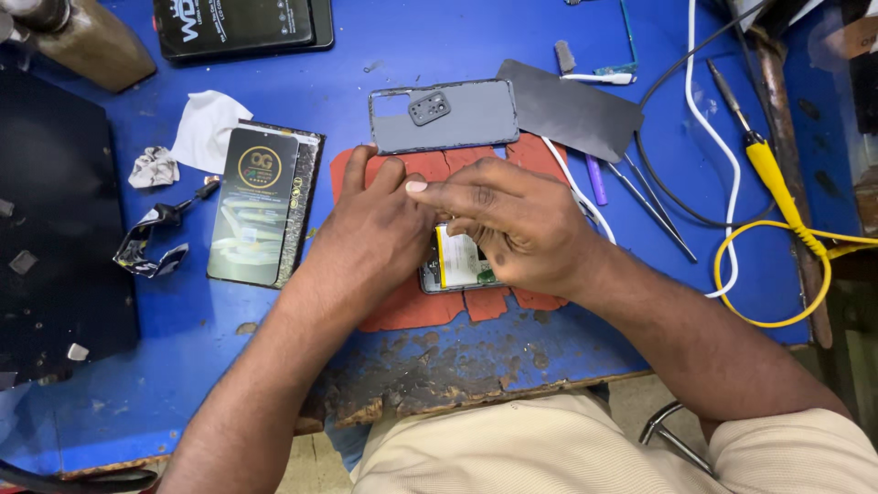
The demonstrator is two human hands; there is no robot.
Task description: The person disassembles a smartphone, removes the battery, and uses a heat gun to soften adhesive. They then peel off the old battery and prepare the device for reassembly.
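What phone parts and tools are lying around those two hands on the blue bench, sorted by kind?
Opened phone under the left hand and right hand: 1
Grey back cover: 1
Dark sheet: 1
Flat retail packs: 2
Yellow-handled screwdriver: 1
Tweezers: 1
Crumpled white wipes: 2
Total: 9

Worn blue tabletop (pixel 412 37), front edge chipped. Lying on it: red mat (pixel 412 306), grey phone back cover (pixel 457 117), tweezers (pixel 654 201), yellow-handled screwdriver (pixel 773 178), crumpled tissue (pixel 208 128).
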